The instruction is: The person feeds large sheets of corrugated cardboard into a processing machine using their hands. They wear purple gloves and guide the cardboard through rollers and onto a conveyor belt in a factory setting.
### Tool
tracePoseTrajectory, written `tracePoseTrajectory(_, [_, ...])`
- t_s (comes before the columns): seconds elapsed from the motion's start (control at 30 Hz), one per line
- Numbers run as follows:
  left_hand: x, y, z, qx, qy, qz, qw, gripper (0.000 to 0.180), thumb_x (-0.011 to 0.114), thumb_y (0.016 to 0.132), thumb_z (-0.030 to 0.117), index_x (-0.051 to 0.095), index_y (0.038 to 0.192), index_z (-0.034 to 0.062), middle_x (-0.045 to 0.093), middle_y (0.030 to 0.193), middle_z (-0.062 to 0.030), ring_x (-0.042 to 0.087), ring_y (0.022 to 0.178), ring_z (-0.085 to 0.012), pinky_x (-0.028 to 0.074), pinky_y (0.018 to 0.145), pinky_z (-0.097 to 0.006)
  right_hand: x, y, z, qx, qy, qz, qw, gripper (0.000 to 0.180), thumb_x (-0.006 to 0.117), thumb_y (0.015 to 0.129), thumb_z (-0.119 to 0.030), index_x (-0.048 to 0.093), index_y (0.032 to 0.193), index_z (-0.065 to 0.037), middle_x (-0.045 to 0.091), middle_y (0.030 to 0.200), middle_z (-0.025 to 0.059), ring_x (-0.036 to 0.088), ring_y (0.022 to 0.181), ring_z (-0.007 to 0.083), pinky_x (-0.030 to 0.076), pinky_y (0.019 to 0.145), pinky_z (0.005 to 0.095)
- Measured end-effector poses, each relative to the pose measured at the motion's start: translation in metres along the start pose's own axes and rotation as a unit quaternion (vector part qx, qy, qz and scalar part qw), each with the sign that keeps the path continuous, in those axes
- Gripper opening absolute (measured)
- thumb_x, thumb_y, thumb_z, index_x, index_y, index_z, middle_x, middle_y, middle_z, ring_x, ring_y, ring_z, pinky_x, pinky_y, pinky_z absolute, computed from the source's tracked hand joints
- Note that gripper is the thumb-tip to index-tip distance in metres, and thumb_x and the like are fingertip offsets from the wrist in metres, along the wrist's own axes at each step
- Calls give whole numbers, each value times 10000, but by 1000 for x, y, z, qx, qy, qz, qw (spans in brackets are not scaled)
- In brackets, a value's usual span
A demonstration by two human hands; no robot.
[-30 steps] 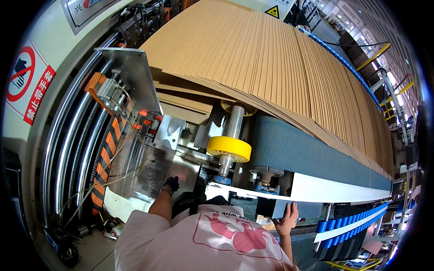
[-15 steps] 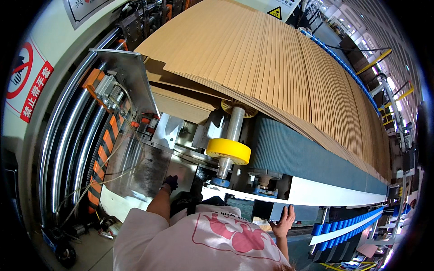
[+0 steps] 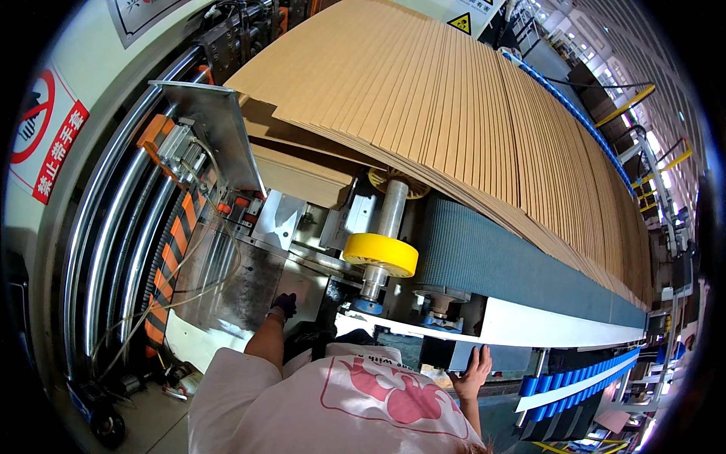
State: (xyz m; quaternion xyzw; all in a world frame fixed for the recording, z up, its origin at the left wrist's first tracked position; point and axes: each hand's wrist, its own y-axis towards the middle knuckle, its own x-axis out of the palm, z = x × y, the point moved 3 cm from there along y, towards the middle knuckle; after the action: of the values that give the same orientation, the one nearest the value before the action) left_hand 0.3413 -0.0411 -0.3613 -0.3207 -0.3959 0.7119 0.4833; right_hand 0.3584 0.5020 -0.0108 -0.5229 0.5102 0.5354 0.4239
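My left hand (image 3: 285, 305) looks dark, as if gloved or in deep shade. It is at a metal plate (image 3: 308, 291) to the left of the machine's shaft; its fingers are too dark to make out. Flat against the edge of a grey-blue panel (image 3: 505, 357) under the conveyor lies my right hand (image 3: 475, 371), open, its fingers stretched out and nothing in them. Above the hands, overlapping brown cardboard sheets (image 3: 423, 98) fan out along a ribbed green-grey belt (image 3: 484, 250). A yellow wheel (image 3: 380, 255) sits on a metal shaft (image 3: 392, 208) between my hands and the cardboard.
On the left are chrome rods (image 3: 140, 219), an orange-and-black striped guard (image 3: 172, 265), loose hoses and an upright metal plate (image 3: 212, 129). A white rail (image 3: 560, 325) edges the belt. Blue rollers (image 3: 578, 378) stand at the lower right. More cardboard (image 3: 302, 178) lies beneath the fanned sheets.
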Motion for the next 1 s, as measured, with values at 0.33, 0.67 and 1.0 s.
tracePoseTrajectory(0.33, [0,-11,8,-15,85,3,996,358,501,886,377,580,906,28,637,743,-143,654,634,-287,483,506,-435,-4,1,-4,5,14,-6,1000,1006,857,524,-250,342,1371,-77,277,1457,225,256,1350,429,202,1081,579])
tracePoseTrajectory(0.67, [1,-16,14,-15,45,-4,999,296,497,888,329,561,835,45,609,703,-137,645,619,-291,476,496,-440,-1,-1,-1,5,10,-12,1000,1012,853,519,-247,339,1373,-75,281,1456,223,255,1348,425,198,1086,570])
tracePoseTrajectory(1.0, [0,37,23,361,552,34,751,231,643,809,319,590,875,104,632,750,-106,649,714,-261,505,588,-409,-1,0,0,-5,22,-2,1000,1002,851,531,-262,339,1372,-75,283,1453,228,255,1345,433,201,1079,577])
